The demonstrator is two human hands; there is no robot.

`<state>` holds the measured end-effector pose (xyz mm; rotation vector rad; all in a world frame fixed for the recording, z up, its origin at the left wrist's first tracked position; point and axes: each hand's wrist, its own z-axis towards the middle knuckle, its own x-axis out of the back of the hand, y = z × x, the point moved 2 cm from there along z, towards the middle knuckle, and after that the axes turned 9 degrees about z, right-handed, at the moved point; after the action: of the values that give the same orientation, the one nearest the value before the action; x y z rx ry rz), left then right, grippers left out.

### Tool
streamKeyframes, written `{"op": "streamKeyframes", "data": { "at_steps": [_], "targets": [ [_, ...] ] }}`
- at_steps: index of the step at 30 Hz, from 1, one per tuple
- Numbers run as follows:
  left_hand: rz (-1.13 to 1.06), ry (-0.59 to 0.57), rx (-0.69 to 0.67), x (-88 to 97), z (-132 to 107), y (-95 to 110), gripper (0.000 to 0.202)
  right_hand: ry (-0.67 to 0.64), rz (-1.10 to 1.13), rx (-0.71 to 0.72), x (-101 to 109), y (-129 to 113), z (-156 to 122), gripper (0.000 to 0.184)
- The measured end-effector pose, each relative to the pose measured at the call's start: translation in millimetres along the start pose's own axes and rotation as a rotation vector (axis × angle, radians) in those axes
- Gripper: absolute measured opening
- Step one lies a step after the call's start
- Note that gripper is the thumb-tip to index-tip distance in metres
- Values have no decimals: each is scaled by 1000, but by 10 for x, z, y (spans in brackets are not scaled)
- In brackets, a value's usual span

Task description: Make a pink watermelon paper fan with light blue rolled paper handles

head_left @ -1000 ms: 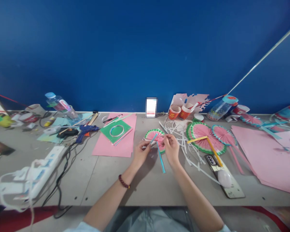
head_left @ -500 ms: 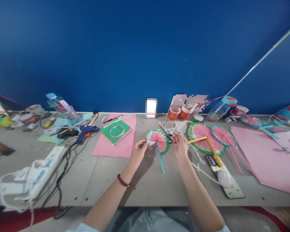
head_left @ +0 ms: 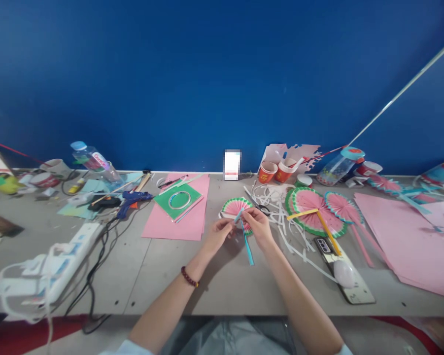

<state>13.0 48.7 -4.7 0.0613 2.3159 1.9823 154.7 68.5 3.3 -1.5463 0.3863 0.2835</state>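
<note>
My left hand (head_left: 220,233) pinches the lower end of a short light-blue strip (head_left: 239,215) between thumb and fingers. At the strip's upper end, my right hand (head_left: 257,226) has its fingertips closed on it. Just behind and under both hands lies a small pleated paper fan (head_left: 234,205), pink with a green and white rim. My right hand covers much of the fan's right side. One blue stick (head_left: 248,249) of the fan points toward me on the table.
Right of my hands lie white paper strips (head_left: 281,222), a larger watermelon fan (head_left: 306,207) with yellow sticks, and a phone (head_left: 358,291). Pink sheets (head_left: 399,241) cover the far right. To the left are a green paper stack (head_left: 170,204), a blue glue gun (head_left: 131,202) and a power strip (head_left: 72,259).
My right hand has moved left from beside the fan and closed on the light-blue strip. The strip, upright before in my left hand, now leans to the right over the fan.
</note>
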Motion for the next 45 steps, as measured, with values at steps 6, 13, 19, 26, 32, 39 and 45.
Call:
{"op": "streamKeyframes", "data": {
  "at_steps": [6,13,19,26,32,39,45],
  "targets": [
    [66,62,-78,-30,-41,46,32,-13,-48,40,-9,-3,-10,30],
    [127,53,-193,-38,-83,80,27,25,10,-8,26,46,-4,27],
    [71,-7,-132,-16,-40,10,27,53,169,-87,34,30,22,30],
    [-197,-99,39,-9,7,-71,28,-108,230,-173,-28,55,-13,33],
    [-236,-175,142,-29,-70,7,23,-132,242,-167,-44,7,-42,38],
    [-289,-169,147,-98,-101,19,31,-172,283,-243,-39,17,-34,33],
    [51,-19,-72,-15,-8,70,36,-26,339,-143,91,-60,74,31]
  ]
}}
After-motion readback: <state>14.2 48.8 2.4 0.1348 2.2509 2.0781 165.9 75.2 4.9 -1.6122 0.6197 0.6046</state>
